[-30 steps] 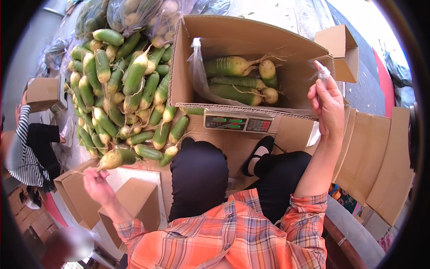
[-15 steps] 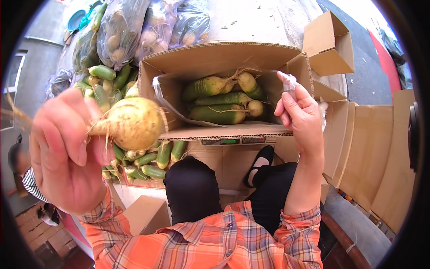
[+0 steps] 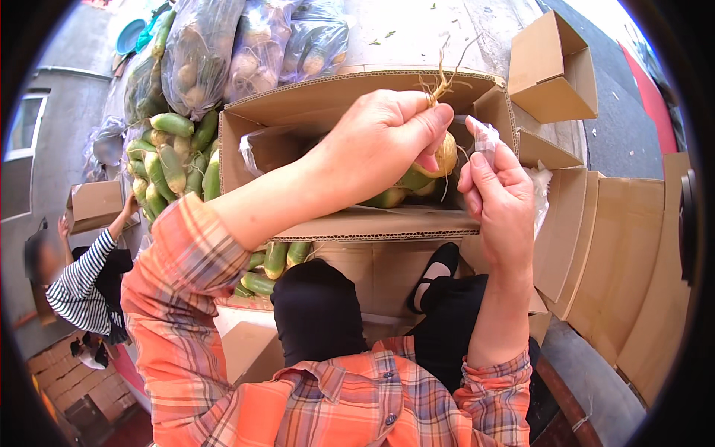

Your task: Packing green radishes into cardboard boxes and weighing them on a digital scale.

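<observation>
My left hand (image 3: 391, 138) is closed around the stringy root end of a green radish (image 3: 447, 155). It hangs inside the open cardboard box (image 3: 320, 227), near the right side. My forearm covers much of the opening. Beneath it, parts of other green radishes (image 3: 387, 198) show in the box. At the right wall, my right hand (image 3: 497, 182) pinches the gathered edge of the clear plastic bag (image 3: 486, 136) that lines the box. The bag's opposite edge stands loose at the left wall.
Green radishes (image 3: 171, 167) are piled left of the box, with filled plastic bags (image 3: 195, 56) behind. Empty cartons (image 3: 551, 71) and cardboard sheets (image 3: 611, 246) stand to the right. At the far left, a person in striped sleeves (image 3: 82, 287) handles a small carton (image 3: 97, 205).
My left hand has swung from the left side to over the box with the radish. My right hand keeps its pinch on the bag. The person at left now reaches to a carton.
</observation>
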Tool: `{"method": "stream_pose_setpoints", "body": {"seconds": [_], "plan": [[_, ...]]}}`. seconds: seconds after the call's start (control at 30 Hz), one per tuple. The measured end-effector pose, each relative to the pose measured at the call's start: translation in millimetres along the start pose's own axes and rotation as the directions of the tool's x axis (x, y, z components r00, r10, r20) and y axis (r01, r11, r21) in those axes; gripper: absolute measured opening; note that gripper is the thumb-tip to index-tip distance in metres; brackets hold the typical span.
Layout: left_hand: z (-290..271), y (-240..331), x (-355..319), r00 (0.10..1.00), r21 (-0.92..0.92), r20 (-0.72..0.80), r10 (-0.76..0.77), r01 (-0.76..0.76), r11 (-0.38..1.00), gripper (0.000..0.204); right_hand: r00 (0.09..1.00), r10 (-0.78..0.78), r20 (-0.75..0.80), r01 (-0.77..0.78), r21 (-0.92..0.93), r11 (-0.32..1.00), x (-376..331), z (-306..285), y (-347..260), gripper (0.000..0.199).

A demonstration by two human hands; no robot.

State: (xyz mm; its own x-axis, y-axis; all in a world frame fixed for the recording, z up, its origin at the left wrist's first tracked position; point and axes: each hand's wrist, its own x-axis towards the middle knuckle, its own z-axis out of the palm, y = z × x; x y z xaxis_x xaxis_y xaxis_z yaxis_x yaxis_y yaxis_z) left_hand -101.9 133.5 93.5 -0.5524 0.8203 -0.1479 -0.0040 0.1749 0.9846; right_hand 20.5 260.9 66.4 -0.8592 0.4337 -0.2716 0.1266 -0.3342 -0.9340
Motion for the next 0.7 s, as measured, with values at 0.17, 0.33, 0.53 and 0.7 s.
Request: {"method": "stream_pose_setpoints", "body": {"seconds": [0.17, 0.33, 0.53, 0.7], "plan": [[7, -34, 22, 0.994, -0.049, 0.069, -0.082, 0.085, 0.995, 0.031, 1.0, 0.009, -0.013, -0.009, -0.012, 1.0, 0, -4, 2, 0.033], [20, -80, 29, 0.986, 0.132, 0.164, -0.008, -0.014, 0.991, 0.031, 0.999, -0.036, -0.031, 0.036, -0.008, 0.999, 2, -1, 4, 0.032], [30, -98, 21, 0.872, 0.389, 0.423, -0.248, 0.072, 0.918, 0.03, 0.999, -0.026, -0.03, 0.027, 0.029, 0.999, 7, -6, 2, 0.031], [25, -92, 23, 0.9, 0.14, 0.413, -0.138, 0.087, 0.986, 0.03, 1.0, -0.019, -0.021, 0.02, 0.07, 0.997, 3, 4, 1, 0.032]]}}
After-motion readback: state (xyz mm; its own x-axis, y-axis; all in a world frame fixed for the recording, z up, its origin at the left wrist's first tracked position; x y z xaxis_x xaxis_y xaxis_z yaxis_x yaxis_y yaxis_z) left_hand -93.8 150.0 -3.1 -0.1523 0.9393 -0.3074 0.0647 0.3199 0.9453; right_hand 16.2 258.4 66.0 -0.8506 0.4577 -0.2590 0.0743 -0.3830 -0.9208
